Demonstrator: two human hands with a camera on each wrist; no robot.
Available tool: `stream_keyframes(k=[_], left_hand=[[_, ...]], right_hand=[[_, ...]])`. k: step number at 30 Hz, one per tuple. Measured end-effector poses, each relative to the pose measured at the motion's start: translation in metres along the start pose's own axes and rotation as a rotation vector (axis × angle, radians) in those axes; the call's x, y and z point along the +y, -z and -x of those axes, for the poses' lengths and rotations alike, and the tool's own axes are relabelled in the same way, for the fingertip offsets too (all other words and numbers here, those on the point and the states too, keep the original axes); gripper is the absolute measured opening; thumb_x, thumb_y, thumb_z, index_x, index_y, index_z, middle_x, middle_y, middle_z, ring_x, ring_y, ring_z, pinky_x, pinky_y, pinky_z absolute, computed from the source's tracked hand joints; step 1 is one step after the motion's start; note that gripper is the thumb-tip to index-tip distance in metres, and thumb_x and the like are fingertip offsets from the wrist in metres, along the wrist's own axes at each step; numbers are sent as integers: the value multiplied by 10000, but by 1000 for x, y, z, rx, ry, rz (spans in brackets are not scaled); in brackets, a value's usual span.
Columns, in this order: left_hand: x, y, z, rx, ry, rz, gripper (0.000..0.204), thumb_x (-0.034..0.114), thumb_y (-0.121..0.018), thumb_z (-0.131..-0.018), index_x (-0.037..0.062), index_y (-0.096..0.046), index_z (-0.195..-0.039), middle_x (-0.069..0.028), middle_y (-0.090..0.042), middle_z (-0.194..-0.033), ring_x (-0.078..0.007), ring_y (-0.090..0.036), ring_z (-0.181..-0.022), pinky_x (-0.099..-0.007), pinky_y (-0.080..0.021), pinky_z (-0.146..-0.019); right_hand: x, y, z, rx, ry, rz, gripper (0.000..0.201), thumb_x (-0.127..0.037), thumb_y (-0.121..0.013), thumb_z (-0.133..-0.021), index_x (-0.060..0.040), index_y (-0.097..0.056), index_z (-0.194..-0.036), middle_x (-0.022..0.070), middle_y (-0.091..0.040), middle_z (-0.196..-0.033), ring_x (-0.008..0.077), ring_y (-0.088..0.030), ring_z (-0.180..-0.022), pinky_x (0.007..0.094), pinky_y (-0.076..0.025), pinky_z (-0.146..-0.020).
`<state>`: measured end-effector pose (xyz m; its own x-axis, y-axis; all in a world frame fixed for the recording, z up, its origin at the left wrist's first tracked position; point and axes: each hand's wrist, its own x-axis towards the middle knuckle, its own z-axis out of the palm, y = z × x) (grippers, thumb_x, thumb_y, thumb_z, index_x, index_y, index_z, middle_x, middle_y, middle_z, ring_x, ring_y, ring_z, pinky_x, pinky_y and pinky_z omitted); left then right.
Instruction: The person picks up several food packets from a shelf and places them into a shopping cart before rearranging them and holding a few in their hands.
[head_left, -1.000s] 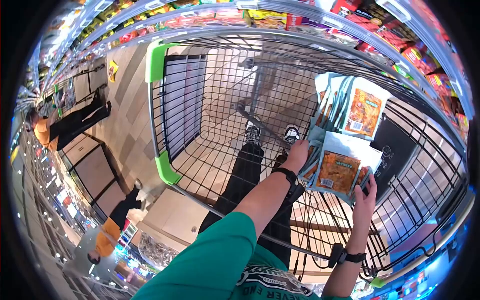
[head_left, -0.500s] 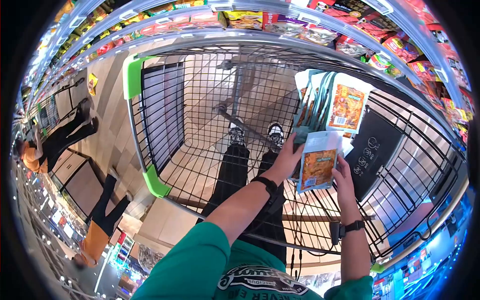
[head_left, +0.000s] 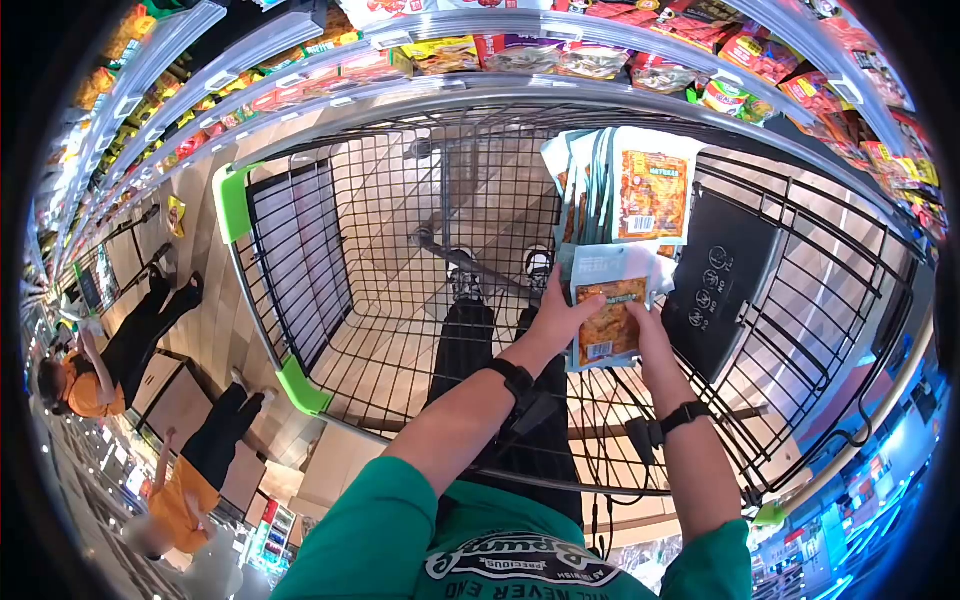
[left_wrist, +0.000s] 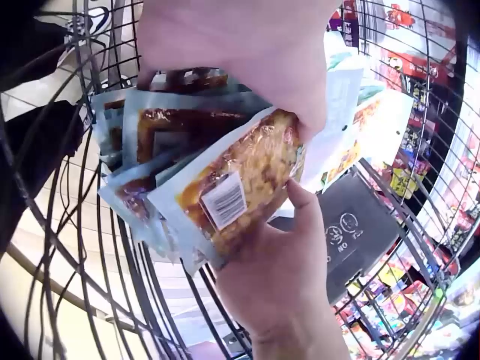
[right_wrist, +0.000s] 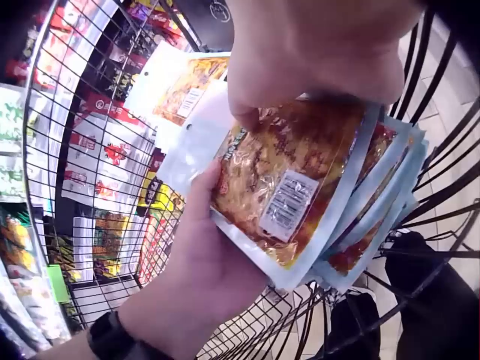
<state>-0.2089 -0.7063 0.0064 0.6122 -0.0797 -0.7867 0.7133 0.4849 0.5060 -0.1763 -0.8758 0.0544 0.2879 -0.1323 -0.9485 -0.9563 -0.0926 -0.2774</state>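
Observation:
Both hands hold a small stack of flat, pale-blue-edged food packets [head_left: 605, 340] over the shopping cart. My left hand [head_left: 548, 325] grips the stack's left side, thumb across the front packet. On the other side, my right hand [head_left: 655, 345] pinches the edge, its thumb also lying on the front. Orange-brown food shows through the clear window, with a white barcode label [right_wrist: 289, 206] near the lower end. In the left wrist view, several more packets [left_wrist: 176, 135] fan out beneath the front one. Another row of the same packets [head_left: 650, 195] leans just beyond, inside the cart.
The wire cart [head_left: 300, 385] with green corners surrounds the hands. A black panel [head_left: 715, 285] with white symbols lies right of the packets. Shelves of bagged snacks [head_left: 445, 52] run along the far side. Two people in orange tops [head_left: 95, 385] are at the left.
The fanned packets have come together into a neater stack. My right hand has moved from the outer edge to thumb-on-front, and the left thumb now crosses the front. The view has shifted.

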Motion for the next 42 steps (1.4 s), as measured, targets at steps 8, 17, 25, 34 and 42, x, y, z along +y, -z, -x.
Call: stream_keyframes(k=[8,17,25,34,42], left_hand=[[40,25,18,-84,334,75,581,156,-675,-857,6,-365,-1325,-121,-534,-1241,-192,-535,-1124,-337,-435,-975],[34,9,15,-32,127,-106,693,249,-746,-831,-6,-340,-1332,-136,-536,-1240,-202,-540,-1122,-342,-444,-967],[28,20,12,154,159,-8,666,219,-764,-803,17,-367,-1297,-145,-555,-1193,-219,-584,-1045,-344,-501,-873],[91,49,53,59,153,-183,558,162,-692,-858,25,-407,-1319,-108,-573,-1213,-205,-576,-1087,-345,-474,-936],[155,46,146,-37,-143,160,680,256,-634,-801,-18,-389,-1373,-155,-523,-1320,-303,-536,-1194,-435,-433,-1020]], right_hand=[[-5,3,11,-257,95,81,799,-346,-705,-846,71,-298,-1392,171,-533,-1275,222,-503,-1191,325,-388,-1008],[-5,29,-3,-377,-29,105,645,-372,-635,-896,72,-433,-1318,160,-544,-1266,218,-509,-1184,320,-374,-1010],[11,-14,2,-399,65,-109,674,-337,-681,-865,60,-390,-1326,156,-561,-1244,207,-578,-1093,321,-464,-915],[-1,-41,45,-476,189,162,727,-457,-613,-898,61,-330,-1324,236,-530,-1262,288,-533,-1185,360,-418,-977],[-69,-56,153,-257,977,504,819,-402,-720,-786,16,-349,-1384,214,-502,-1120,383,-550,-1022,434,-472,-874]])
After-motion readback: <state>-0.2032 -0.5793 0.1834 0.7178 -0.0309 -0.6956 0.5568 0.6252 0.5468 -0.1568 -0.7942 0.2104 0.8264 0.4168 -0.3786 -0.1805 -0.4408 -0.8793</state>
